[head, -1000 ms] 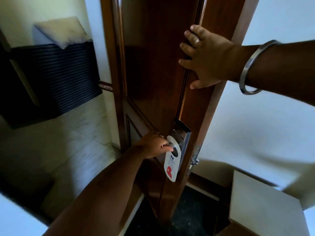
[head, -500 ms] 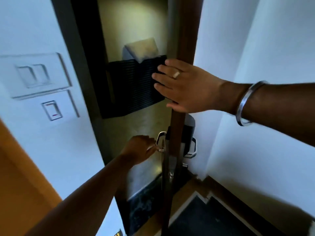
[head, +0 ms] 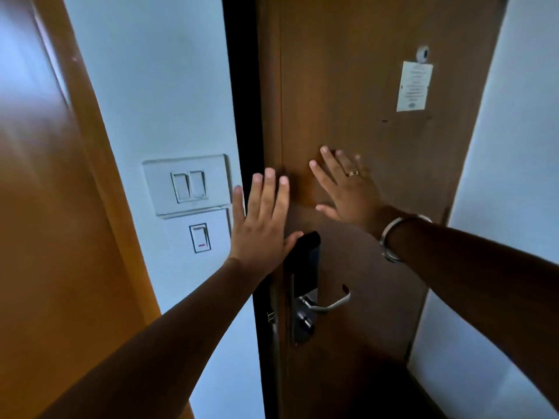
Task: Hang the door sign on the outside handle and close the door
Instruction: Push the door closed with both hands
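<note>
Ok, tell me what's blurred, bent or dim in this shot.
Head view: dim overall; the wooden panel at left is smeared; wide-angle lens tilts the door edges; the right hand fingertips are soft; the notice text is unreadable.

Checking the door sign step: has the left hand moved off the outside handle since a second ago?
Yes. The left hand now lies flat, open, on the door beside the wall switches.

This looks like a hotel room entry: the wooden door point(head: 363, 116) carries an electronic lock plate point(head: 304, 267) above a lever handle point(head: 328, 303), a peephole point(head: 423, 53) up high, and a printed notice point(head: 413, 86) just beneath it, with wall switches point(head: 189, 184) left of the door.
</note>
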A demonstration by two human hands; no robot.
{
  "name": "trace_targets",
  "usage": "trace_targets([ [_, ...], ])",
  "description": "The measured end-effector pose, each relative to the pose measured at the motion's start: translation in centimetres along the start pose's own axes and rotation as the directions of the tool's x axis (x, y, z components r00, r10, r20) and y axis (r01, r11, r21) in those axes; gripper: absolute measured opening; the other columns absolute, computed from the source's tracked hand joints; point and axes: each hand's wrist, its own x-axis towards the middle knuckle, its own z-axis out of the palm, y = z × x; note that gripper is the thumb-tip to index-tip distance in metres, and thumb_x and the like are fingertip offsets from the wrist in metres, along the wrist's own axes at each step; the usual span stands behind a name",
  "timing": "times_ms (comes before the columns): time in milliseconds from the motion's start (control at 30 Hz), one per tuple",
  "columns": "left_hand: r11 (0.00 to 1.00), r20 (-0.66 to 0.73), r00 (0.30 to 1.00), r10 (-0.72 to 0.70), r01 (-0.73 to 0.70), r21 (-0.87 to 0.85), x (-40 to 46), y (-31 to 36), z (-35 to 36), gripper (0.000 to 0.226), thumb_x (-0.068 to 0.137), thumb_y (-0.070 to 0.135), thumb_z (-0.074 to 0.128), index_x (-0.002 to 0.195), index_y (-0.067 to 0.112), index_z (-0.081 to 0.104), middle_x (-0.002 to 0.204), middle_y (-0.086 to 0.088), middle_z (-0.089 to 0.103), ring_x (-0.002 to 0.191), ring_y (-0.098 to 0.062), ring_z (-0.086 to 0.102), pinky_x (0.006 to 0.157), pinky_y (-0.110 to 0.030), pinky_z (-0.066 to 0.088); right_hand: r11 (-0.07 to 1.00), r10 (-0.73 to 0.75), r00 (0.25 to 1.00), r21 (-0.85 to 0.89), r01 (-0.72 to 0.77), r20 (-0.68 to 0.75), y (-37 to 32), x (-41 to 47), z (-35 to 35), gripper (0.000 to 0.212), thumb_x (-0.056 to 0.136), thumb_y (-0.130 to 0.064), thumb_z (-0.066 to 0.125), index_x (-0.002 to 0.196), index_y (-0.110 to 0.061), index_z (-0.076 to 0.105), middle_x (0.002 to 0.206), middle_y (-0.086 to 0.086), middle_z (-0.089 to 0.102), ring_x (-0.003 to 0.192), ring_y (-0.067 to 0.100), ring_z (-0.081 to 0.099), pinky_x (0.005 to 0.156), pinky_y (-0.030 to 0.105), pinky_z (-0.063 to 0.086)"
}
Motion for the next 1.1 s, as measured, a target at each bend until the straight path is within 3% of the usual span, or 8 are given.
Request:
trace_targets([
  [133,0.989,0.056,0.998,-0.035,0.027,0.143,4.2,-1.0,3.3,0.122,0.074,0.061,0.071,0.157,0.006,0.0,0.165,-0.019,0.008,0.152,-0.035,0.002,0.121,-0.049,-0.011,0.995,-0.017,1.0,0.095,0.018,-0.007,0.6,4.9,4.2,0.1,0.079,-0.075,0.046,0.158,-0.034,-0.001,0.169,0.007,0.001,0.151,0.046,0.013,0.11,0.077,0.019],
  [267,0.956,0.08,0.989,-0.125,0.099,0.277,8.4,-0.2,7.3,0.106,0.086,0.058,0.06,0.156,0.006,0.0,0.166,-0.02,0.006,0.153,-0.035,0.004,0.122,-0.046,-0.011,0.969,0.042,0.999,0.244,-0.043,0.008,1.8,9.1,8.1,0.11,0.07,-0.082,0.049,0.156,-0.038,-0.003,0.169,0.001,-0.002,0.151,0.048,0.007,0.106,0.079,0.02],
  [367,0.946,0.144,0.955,-0.26,0.222,0.236,10.8,-0.6,10.0,0.1,0.091,0.053,0.057,0.156,0.015,-0.009,0.167,-0.018,-0.003,0.153,-0.037,-0.003,0.119,-0.049,-0.004,0.954,0.046,0.999,0.299,-0.036,-0.026,1.7,11.2,10.9,0.112,0.07,-0.079,0.054,0.157,-0.034,-0.001,0.169,0.004,0.0,0.151,0.046,0.006,0.105,0.079,0.024],
  [500,0.891,0.255,0.856,-0.451,0.412,0.193,12.5,-3.2,13.5,0.11,0.091,0.048,0.062,0.149,0.027,-0.028,0.163,-0.011,-0.025,0.148,-0.031,-0.023,0.115,-0.045,-0.015,0.934,0.066,0.992,0.356,-0.025,-0.103,1.1,13.1,14.3,0.107,0.075,-0.082,0.042,0.159,-0.027,0.006,0.168,0.01,0.007,0.151,0.048,0.008,0.106,0.079,0.017],
  [600,0.893,0.229,0.874,-0.428,0.372,0.252,12.8,-4.6,15.4,0.109,0.086,0.054,0.066,0.15,0.027,-0.018,0.16,-0.011,-0.022,0.146,-0.032,-0.019,0.117,-0.049,-0.005,0.924,0.071,0.985,0.383,-0.006,-0.156,0.7,14.4,16.8,0.105,0.079,-0.082,0.04,0.159,-0.024,0.005,0.168,0.013,0.007,0.151,0.048,0.005,0.109,0.079,0.007],
  [700,0.906,0.174,0.913,-0.369,0.311,0.289,12.5,-5.8,16.5,0.103,0.082,0.058,0.063,0.154,0.021,-0.001,0.161,-0.016,-0.007,0.148,-0.04,-0.004,0.117,-0.056,0.009,0.919,0.075,0.969,0.394,0.024,-0.233,0.2,15.3,18.4,0.103,0.082,-0.08,0.037,0.159,-0.021,0.005,0.168,0.016,0.008,0.151,0.049,0.005,0.112,0.077,0.001],
  [1000,0.881,0.223,0.889,-0.4,0.305,0.361,13.1,-6.9,18.0,0.095,0.085,0.066,0.04,0.153,0.021,-0.009,0.159,-0.017,-0.014,0.147,-0.038,-0.011,0.117,-0.054,0.003,0.922,0.074,0.947,0.382,0.054,-0.312,0.1,16.8,20.4,0.098,0.086,-0.076,0.034,0.16,-0.019,0.003,0.168,0.015,0.001,0.152,0.048,-0.003,0.113,0.074,-0.006],
  [1100,0.883,0.241,0.882,-0.405,0.309,0.354,13.3,-6.8,17.4,0.096,0.087,0.065,0.043,0.152,0.024,-0.015,0.159,-0.015,-0.019,0.148,-0.037,-0.014,0.117,-0.053,0.0,0.93,0.063,0.954,0.364,0.05,-0.291,0.4,16.4,19.5,0.096,0.086,-0.073,0.038,0.16,-0.02,0.006,0.169,0.014,0.004,0.152,0.046,0.001,0.114,0.073,-0.003],
])
